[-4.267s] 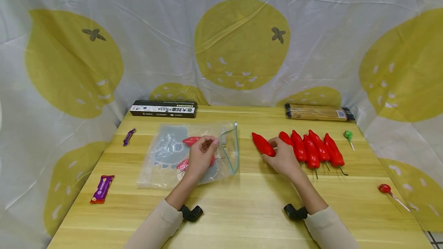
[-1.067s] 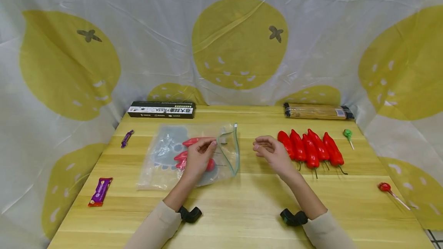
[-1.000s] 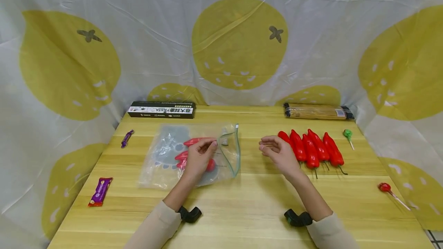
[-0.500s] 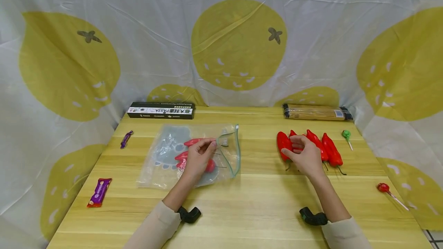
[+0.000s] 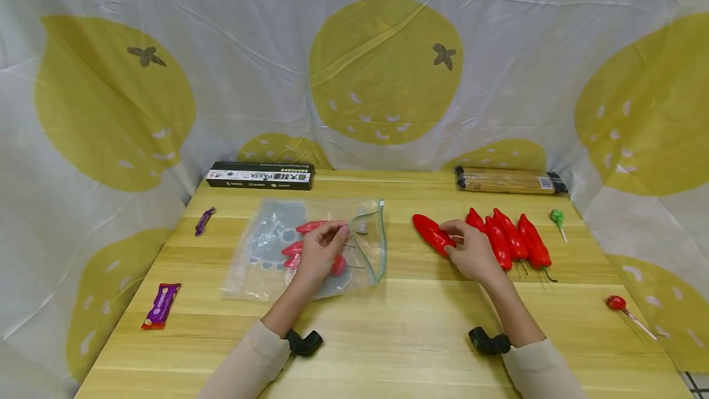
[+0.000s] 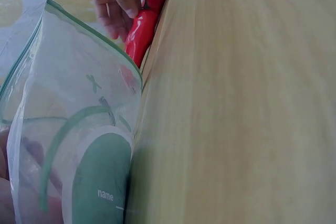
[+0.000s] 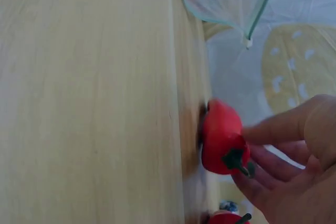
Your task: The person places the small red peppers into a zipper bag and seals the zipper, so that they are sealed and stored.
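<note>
My left hand (image 5: 318, 254) pinches the upper layer of a clear zip bag (image 5: 249, 285) near its green-edged mouth, which gapes to the right. Several red peppers (image 5: 292, 250) lie inside the bag, partly covered by that hand. My right hand (image 5: 472, 252) grips another red pepper (image 5: 428, 231) by its stem half, its tip pointing left toward the bag. In the right wrist view the thumb and fingers hold this pepper (image 7: 221, 137) around its side, close over the table, green stem facing the camera. Several more red peppers (image 5: 514, 236) lie side by side just right of the hand.
A black-and-white pasta box (image 5: 259, 177) and a wrapped bundle of thin sticks (image 5: 504, 180) stand along the back. At left lie a purple bar (image 5: 161, 306) and a small purple candy (image 5: 205, 221); at right, green (image 5: 557, 219) and red lollipops (image 5: 616, 303).
A pepper my right hand held earlier now lies in the bag. That hand went back right to the row, took its leftmost pepper and moved it left. My left hand stays at the bag.
</note>
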A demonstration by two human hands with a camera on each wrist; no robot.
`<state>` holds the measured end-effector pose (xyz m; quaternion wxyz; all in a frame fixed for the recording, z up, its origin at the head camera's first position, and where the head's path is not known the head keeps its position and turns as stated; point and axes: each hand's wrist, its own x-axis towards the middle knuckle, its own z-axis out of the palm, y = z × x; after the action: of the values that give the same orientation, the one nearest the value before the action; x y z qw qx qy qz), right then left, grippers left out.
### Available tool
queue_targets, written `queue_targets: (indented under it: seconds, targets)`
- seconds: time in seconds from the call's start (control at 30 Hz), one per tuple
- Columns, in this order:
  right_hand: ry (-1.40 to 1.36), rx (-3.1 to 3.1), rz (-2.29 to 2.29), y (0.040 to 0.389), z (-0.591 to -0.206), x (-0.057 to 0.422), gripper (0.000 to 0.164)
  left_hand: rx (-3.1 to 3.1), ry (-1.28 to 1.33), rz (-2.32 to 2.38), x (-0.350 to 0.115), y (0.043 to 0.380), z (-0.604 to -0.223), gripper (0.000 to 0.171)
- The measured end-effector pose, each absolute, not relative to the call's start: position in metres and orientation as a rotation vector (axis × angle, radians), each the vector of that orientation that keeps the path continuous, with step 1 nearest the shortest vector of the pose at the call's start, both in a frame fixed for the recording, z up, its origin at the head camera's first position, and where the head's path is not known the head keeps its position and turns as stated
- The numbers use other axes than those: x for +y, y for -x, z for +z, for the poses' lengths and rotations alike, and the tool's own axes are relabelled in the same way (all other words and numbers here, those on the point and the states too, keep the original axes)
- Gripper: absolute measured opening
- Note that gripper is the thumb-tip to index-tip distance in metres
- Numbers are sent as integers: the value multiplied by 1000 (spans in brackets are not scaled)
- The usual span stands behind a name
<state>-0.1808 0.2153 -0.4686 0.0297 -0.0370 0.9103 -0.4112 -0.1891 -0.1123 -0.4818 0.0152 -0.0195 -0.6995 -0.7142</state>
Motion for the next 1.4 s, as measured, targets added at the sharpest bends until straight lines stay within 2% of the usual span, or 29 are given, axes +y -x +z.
queue_targets:
  seconds: [0.27,0.5,0.73,0.9,1.17,1.4]
  targets:
    - [118,2808,-1194,178,-472,213,58,-2182,75,-2234,-113,189,-480,25]
    - [104,2808,-1237,178,-473,214,51,-2152,100,-2204,-111,190,-487,29]
    - [96,2568,-1657,177,-466,209,48,-2176,118,-2163,-111,188,-485,27]
    - [109,2354,-1862,175,-460,191,48,-2230,116,-2085,-109,187,-483,25]
    - [127,2256,-1896,180,-458,158,46,-2177,94,-2131,-109,183,-469,17]
    - [148,2182,-1912,191,-469,125,45,-2201,130,-2069,-108,182,-474,22]
